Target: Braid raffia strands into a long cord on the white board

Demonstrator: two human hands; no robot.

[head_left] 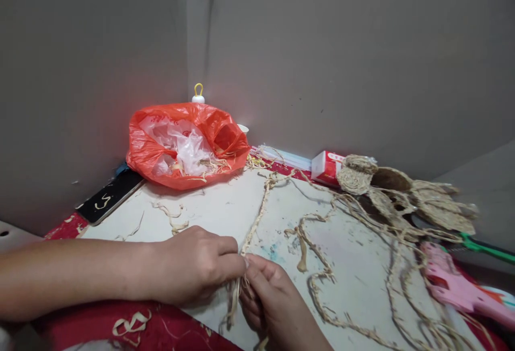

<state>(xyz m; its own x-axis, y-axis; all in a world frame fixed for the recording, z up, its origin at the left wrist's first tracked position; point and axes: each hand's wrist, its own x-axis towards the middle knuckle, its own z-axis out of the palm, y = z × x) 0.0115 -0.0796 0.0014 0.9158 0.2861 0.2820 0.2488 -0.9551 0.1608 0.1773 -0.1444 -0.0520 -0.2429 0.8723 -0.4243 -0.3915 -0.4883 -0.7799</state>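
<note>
My left hand and my right hand meet low in the middle of the view, both closed on a braided straw cord. The fingertips of both hands pinch the cord at one spot. From there it runs up the white board to a knot near the back. Loose strand ends hang below the fingers. More of the twisted cord winds across the board to the right and joins a heap of loops. My fingers hide the exact place where the strands cross.
A red plastic bag holding clear plastic and straw scraps stands at the back. Left of it lies a black phone. At right are a red-and-white box, woven straw pieces, a pink glue gun and a green-handled tool. Grey walls enclose the back.
</note>
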